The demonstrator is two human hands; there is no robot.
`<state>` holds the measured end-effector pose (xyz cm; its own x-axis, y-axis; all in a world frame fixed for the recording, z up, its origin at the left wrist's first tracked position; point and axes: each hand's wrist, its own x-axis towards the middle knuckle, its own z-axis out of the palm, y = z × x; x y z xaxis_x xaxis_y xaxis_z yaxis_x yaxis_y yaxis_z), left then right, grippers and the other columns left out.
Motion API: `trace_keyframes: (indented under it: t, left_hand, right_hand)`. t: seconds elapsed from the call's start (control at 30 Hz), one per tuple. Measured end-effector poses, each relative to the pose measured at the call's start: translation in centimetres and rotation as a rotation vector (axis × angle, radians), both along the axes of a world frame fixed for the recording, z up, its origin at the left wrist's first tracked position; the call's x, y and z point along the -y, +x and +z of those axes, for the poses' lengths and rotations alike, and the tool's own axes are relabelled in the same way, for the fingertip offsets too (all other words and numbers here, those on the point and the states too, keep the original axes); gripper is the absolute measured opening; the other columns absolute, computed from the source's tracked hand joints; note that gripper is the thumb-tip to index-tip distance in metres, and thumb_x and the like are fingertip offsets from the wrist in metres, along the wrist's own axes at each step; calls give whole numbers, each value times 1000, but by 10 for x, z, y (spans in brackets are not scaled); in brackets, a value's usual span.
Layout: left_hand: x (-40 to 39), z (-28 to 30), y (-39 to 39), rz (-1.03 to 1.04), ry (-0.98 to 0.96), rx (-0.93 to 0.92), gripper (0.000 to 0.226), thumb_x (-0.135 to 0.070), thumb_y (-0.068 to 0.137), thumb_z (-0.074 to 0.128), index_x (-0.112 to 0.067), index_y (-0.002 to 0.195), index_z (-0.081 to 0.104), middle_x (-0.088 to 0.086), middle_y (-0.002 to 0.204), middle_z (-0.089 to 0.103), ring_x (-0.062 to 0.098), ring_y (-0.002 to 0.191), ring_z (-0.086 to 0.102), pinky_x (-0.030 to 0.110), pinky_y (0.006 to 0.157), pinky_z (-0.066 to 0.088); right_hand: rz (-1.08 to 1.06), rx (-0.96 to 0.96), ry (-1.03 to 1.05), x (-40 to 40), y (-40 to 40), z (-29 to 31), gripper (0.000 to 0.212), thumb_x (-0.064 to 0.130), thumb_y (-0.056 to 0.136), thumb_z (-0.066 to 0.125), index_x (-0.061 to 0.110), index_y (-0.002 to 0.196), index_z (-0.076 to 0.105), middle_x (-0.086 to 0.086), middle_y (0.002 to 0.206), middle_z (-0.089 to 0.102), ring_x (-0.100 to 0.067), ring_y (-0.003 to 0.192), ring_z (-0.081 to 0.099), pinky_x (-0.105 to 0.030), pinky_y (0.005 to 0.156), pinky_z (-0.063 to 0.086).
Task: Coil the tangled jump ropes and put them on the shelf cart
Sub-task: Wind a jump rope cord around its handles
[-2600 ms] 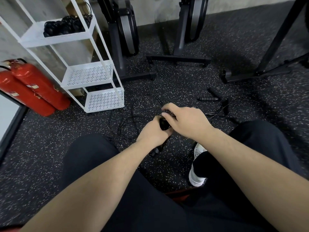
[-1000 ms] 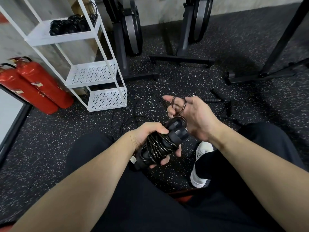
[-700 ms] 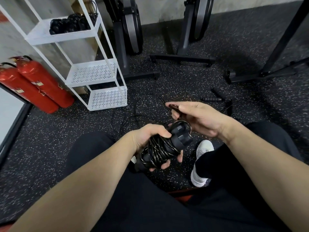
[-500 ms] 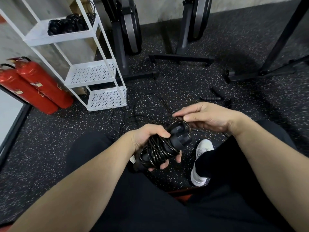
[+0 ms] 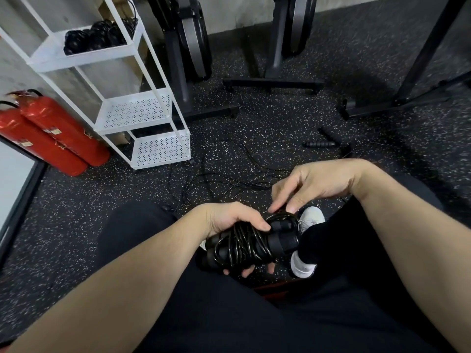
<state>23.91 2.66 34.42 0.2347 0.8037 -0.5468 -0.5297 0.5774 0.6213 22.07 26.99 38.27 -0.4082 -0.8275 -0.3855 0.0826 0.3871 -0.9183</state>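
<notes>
Left hand (image 5: 230, 221) fingers (image 5: 248, 271): mostly hidden behind coiled jump rope (image 5: 244, 244).
Rope handles (image 5: 283, 240): partly covered by cable.
Shelf cart (image 5: 132, 50): top cut off by edge.
Fire extinguishers (image 5: 48, 133): tops blurred, cropped left.
Floor ropes (image 5: 219, 179): tangle too fine to trace.
</notes>
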Motion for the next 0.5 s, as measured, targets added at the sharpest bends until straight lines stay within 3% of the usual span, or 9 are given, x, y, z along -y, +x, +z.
trace_keyframes:
  t: [0.07,0.13,0.17,0.2,0.27,0.33,0.43,0.5]
  left_hand:
    - [-1,2,0,26,18,32,68,-57,73,76,-2,113,70,36,121,55,33,78,67,36,55,60]
    - [-1,3,0,67,42,60,62,-56,73,76,-6,111,73,26,115,64,29,77,70,34,54,60]
    - [-1,4,0,85,51,66,64,-55,74,75,-4,112,71,26,116,62,28,77,71,34,54,60]
    - [-1,3,0,101,57,68,66,-55,74,75,-2,114,69,28,118,59,29,77,71,35,54,60]
    - [-1,2,0,140,74,67,63,-53,75,76,-3,114,71,24,116,63,29,77,71,36,54,60]
    - [0,2,1,187,95,78,57,-53,77,75,-8,112,74,16,113,70,29,77,72,36,54,60]
    - [1,2,0,292,129,93,54,-51,81,72,-9,116,73,16,114,70,31,76,72,35,53,60]
    - [3,2,-1,339,148,83,53,-51,82,72,-10,117,73,16,115,70,31,76,72,35,53,59]
  right_hand:
    - [-26,71,-40,0,1,1,30,35,80,82,29,109,80,10,105,69,-21,97,60,-45,93,48]
    - [-68,122,-86,1,1,4,30,28,84,75,22,113,78,10,103,68,-6,73,61,-19,66,53]
    - [-90,136,-93,1,0,5,32,23,86,73,15,117,76,9,103,67,-1,62,58,-11,54,46]
    - [-101,148,-92,2,0,4,37,20,87,71,9,122,72,5,105,65,-4,60,57,-13,53,46]
    - [-87,165,-107,3,-1,-2,42,25,88,76,9,126,71,-1,115,62,-29,84,57,-37,82,44]
    - [-96,181,-172,3,-3,-8,42,34,85,80,14,121,75,0,120,62,-32,104,50,-48,95,37]
    - [-174,231,-247,2,-5,-13,41,35,80,84,19,117,77,-2,119,65,-28,115,58,-41,108,43]
    - [-260,229,-257,2,-6,-13,41,39,75,87,25,112,79,-2,121,70,-24,119,63,-35,107,48]
